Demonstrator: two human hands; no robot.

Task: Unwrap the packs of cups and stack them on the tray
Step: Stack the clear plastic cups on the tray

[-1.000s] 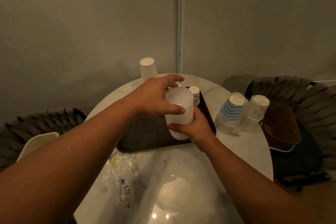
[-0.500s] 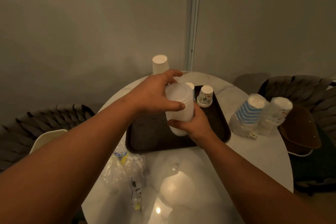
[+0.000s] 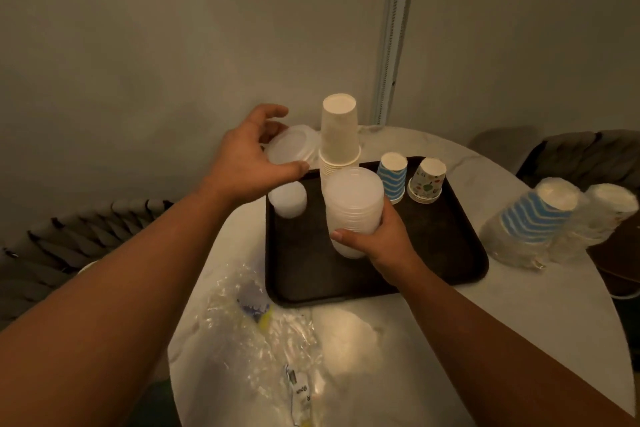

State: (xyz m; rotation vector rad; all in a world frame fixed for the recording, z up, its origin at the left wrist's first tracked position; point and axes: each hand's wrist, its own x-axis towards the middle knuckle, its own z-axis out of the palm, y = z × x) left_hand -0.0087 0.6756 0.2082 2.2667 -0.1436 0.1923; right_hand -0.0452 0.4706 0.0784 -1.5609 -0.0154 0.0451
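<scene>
Left hand (image 3: 247, 163) has peeled a few translucent cups (image 3: 292, 149) off the stack (image 3: 353, 210) and swung left, fingers curled round them. Right hand (image 3: 377, 243) grips the stack's lower end over the tray (image 3: 460, 253). Thin plastic: light, slick, crushable (grip mid-wall, gently). Long axis near upright, bases up.

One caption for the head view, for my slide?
Right hand holds translucent plastic cup stack over dark tray; left hand lifts one cup.
</scene>
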